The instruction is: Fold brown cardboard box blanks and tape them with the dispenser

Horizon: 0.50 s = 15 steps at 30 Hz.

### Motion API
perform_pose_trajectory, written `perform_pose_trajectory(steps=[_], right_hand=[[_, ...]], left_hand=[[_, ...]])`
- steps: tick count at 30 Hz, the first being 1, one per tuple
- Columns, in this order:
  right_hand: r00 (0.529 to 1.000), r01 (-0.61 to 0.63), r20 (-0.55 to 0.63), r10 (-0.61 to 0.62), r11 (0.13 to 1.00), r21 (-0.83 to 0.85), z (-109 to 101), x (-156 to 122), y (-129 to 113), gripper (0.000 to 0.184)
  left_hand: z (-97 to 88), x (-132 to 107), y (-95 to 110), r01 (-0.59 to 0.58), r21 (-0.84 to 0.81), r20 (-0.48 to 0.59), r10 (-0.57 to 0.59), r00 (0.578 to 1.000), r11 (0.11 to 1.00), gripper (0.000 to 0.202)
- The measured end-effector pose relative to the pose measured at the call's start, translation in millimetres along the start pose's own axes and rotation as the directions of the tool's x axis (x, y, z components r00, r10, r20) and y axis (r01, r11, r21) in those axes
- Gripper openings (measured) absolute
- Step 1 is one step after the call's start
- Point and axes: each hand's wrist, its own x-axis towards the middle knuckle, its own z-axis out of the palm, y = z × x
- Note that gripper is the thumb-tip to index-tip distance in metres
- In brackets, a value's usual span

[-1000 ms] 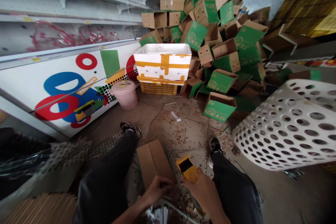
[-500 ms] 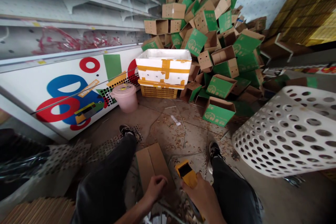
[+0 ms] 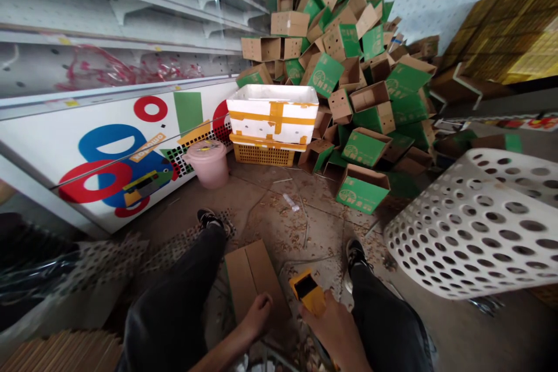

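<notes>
Between the legs [image 3: 174,325], yellow scanner [image 3: 307,293] in right hand [image 3: 333,334], pointing forward-left

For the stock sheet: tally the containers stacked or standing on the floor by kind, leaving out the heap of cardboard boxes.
White foam box: 1
Yellow plastic crate: 1
Pink plastic bucket: 1
White perforated plastic basket: 1
Total: 4

Yellow handheld device [image 3: 310,297], black-faced — white basket [image 3: 468,164] patterned with round holes

You're standing on a concrete floor [image 3: 261,200] strewn with wood shavings, with white perforated store shelving [image 3: 117,9] above a painted display counter [image 3: 100,168]. A pale pegboard wall [image 3: 436,0] rises ahead, to your right.
</notes>
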Motion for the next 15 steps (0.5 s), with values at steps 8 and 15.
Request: perform_pose_trajectory(steps=[8,15], right_hand=[[1.000,0.007,0.010,-0.007,1.000,0.004,2,1,0,0.051],[1.000,0.001,0.008,-0.001,1.000,0.012,0,0,-2,0.049]], left_hand=[[0.6,-1,13,-0.073,0.029,0.059,0.071,0.996,0.997,0.043],[0.4,-8,23,-0.131,0.050,0.100,0.125,0.987,0.990,0.078]])
